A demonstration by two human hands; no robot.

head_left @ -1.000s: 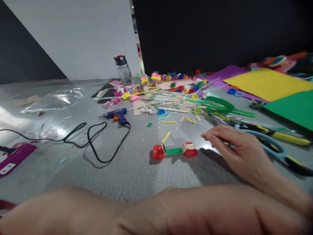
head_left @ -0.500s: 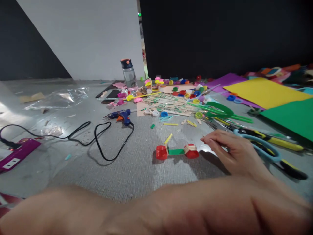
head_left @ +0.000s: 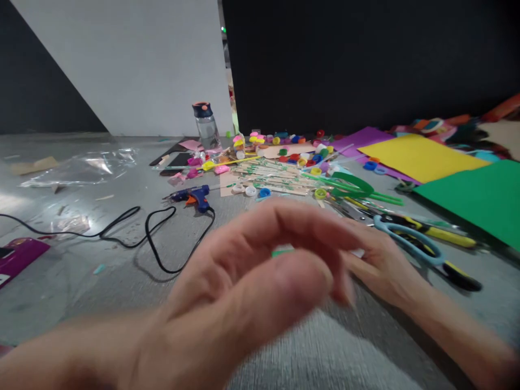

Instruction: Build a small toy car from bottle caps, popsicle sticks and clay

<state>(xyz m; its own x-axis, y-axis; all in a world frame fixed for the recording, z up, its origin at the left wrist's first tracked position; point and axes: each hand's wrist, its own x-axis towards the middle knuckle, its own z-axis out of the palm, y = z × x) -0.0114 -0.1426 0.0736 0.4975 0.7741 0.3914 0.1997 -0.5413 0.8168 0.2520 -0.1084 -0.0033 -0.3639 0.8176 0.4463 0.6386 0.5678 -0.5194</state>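
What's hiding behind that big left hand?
Behind the left hand, a bit of something green peeks between thumb and fingers. The rest is covered, so I can't tell what it is. The right hand is partly covered at its fingertips too.

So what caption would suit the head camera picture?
Left hand curved in front of the right hand above a gray tabletop, with a blue glue gun and scattered craft sticks beyond.

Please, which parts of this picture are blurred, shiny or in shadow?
Head view: left hand, large and close, is blurred; clear plastic sheet has bright glare; table shines at the far left and carries shadow below right arm; black panel shows little detail.
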